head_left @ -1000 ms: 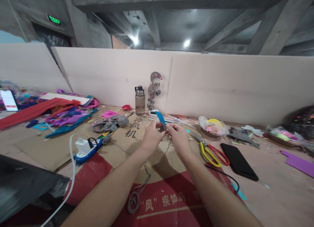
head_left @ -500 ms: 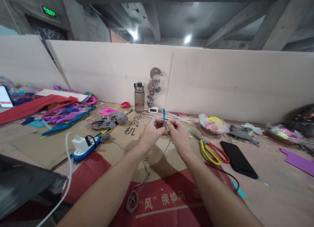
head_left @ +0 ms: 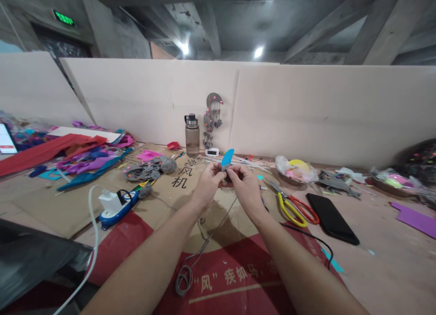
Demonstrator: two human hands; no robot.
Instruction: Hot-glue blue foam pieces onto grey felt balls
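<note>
Pinched between both hands, above the middle of the table, is a flat blue piece [head_left: 227, 157] with a rounded tip pointing up. My left hand [head_left: 208, 181] grips its lower end from the left. My right hand [head_left: 243, 181] presses in from the right, fingertips close to the left ones. Grey yarn [head_left: 223, 217] hangs from beneath the fingers and runs down to a loose coil [head_left: 184, 280] on the red part of the cardboard [head_left: 238, 301]. Something greyish shows at the base of the blue piece, but the fingers hide most of it.
Scissors [head_left: 289, 208] with yellow and red handles lie right of my hands, beside a black phone [head_left: 332, 219]. A power strip [head_left: 119, 211], a grey yarn ball [head_left: 168, 165] and coloured scraps [head_left: 88, 158] are leftward. Behind stand a bottle [head_left: 192, 135] and a small clock [head_left: 211, 152].
The blue piece has turned in my fingers: it was nearly edge-on and now shows its broad face, leaning slightly right. Both hands keep nearly the same place.
</note>
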